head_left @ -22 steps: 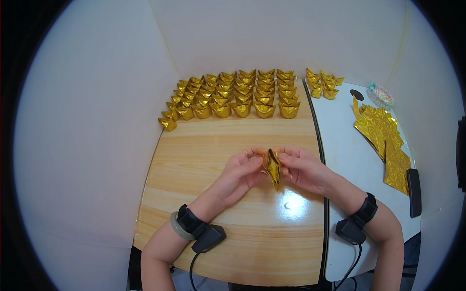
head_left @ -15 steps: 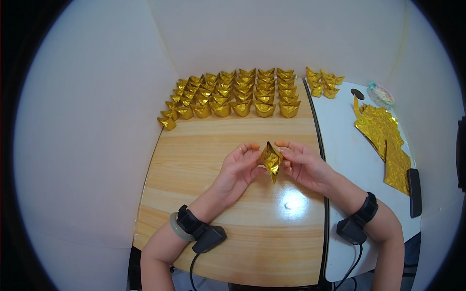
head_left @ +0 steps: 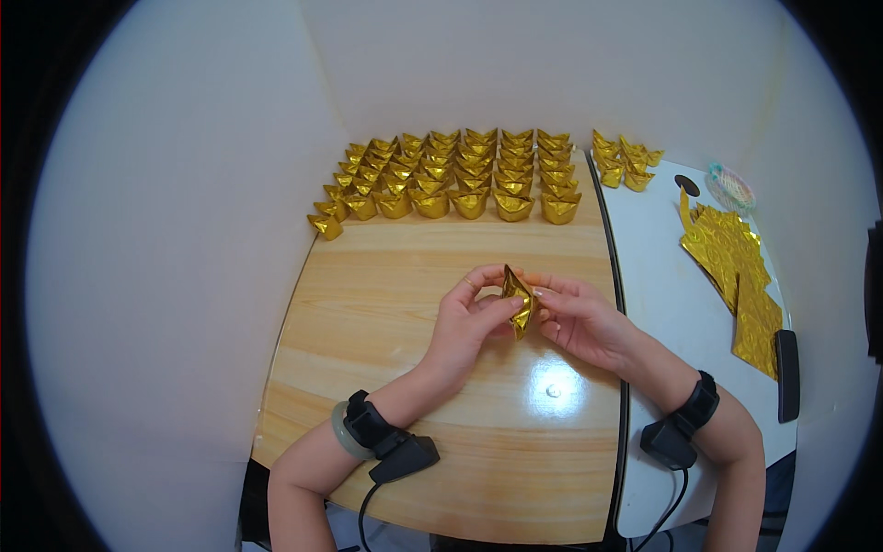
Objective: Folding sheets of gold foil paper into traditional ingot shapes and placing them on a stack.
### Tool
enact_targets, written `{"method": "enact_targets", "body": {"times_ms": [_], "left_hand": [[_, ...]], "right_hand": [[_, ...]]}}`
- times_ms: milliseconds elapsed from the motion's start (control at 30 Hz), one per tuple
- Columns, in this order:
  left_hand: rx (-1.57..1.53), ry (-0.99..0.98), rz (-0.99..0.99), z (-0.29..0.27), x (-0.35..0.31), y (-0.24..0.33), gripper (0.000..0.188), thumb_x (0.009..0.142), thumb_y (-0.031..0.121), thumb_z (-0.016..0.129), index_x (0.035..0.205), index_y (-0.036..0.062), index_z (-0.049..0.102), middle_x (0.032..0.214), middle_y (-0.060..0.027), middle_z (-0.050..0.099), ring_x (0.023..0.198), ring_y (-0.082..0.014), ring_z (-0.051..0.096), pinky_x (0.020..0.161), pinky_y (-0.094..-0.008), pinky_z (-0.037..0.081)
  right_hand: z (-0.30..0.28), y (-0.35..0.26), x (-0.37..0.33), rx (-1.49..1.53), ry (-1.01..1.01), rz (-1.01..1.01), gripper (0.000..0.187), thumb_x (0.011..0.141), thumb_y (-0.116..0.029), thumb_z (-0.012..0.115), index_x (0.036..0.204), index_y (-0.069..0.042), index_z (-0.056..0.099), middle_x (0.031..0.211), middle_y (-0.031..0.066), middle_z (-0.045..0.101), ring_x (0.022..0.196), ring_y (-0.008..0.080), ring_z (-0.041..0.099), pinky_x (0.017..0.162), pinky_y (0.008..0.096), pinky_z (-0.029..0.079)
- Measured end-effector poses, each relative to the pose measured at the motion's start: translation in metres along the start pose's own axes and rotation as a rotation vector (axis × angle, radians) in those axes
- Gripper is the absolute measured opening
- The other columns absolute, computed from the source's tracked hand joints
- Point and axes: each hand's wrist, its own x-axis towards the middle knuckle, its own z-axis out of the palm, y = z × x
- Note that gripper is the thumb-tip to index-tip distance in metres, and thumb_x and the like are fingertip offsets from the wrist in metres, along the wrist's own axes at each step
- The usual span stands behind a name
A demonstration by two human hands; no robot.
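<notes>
Between my hands, above the middle of the wood-grain table (head_left: 395, 313), is a folded gold foil paper ingot (head_left: 519, 310) with its pointed ends facing away from me and toward me. My left hand (head_left: 469, 317) grips it from the left, the thumb pressed into its hollow. From the other side my right hand (head_left: 581, 317) pinches its right edge with thumb and fingers. The fingers behind the paper are partly hidden. Beyond my hands stand rows of finished gold paper ingots (head_left: 469, 204) along the table's far side.
On the white table (head_left: 658, 276) at right lie a stack of gold foil sheets (head_left: 736, 258), a small cluster of gold ingots (head_left: 635, 177), a pale beaded-looking oval thing (head_left: 731, 189) and a black bar (head_left: 786, 373). Pale walls (head_left: 184, 230) enclose the tables. Cables (head_left: 365, 501) trail from wrist-worn devices.
My left thumb has moved right, into the hollow of the ingot. The ingot has tilted slightly and its opening looks narrower. The whole view has shifted a little.
</notes>
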Motion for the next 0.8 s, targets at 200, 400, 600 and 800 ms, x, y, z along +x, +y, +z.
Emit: {"method": "enact_targets", "body": {"times_ms": [200, 400, 600, 800], "left_hand": [[-0.130, -0.058, 0.006, 0.003, -0.001, -0.003, 0.031, 0.085, 0.013, 0.062, 0.114, 0.0097, 0.050, 0.106, -0.0006, 0.057, 0.093, -0.0084, 0.057, 0.073, -0.0232, 0.047], [-0.114, -0.061, 0.044, 0.005, -0.001, -0.001, 0.031, 0.086, 0.011, 0.061, 0.115, 0.0101, 0.050, 0.107, -0.0004, 0.055, 0.095, -0.0096, 0.056, 0.076, -0.0244, 0.048], [-0.122, 0.006, 0.099, 0.001, 0.001, -0.001, 0.025, 0.087, 0.010, 0.060, 0.110, 0.0079, 0.050, 0.105, -0.0008, 0.054, 0.095, -0.0091, 0.056, 0.074, -0.0230, 0.049], [-0.187, 0.057, 0.004, 0.001, 0.001, 0.002, 0.018, 0.087, 0.011, 0.059, 0.104, 0.0076, 0.053, 0.100, -0.0001, 0.056, 0.089, -0.0084, 0.059, 0.071, -0.0218, 0.049]], "right_hand": [[0.008, -0.002, -0.007, 0.057, -0.023, -0.027, 0.040, 0.091, -0.011, 0.052, 0.129, -0.005, 0.040, 0.097, -0.0006, 0.056, 0.070, 0.0032, 0.049, 0.056, 0.0166, 0.041], [0.009, -0.002, -0.009, 0.070, -0.059, -0.077, 0.047, 0.092, -0.010, 0.050, 0.135, -0.006, 0.034, 0.094, -0.0020, 0.051, 0.068, 0.0036, 0.047, 0.056, 0.0170, 0.041], [0.017, -0.004, -0.011, 0.103, -0.159, -0.038, 0.051, 0.093, -0.012, 0.048, 0.139, -0.006, 0.027, 0.091, -0.0027, 0.051, 0.067, 0.0084, 0.049, 0.056, 0.0211, 0.048], [0.008, -0.002, -0.009, 0.224, -0.180, 0.005, 0.055, 0.092, -0.012, 0.050, 0.141, -0.008, 0.024, 0.093, -0.0020, 0.050, 0.064, 0.0106, 0.049, 0.059, 0.0241, 0.053]]}}
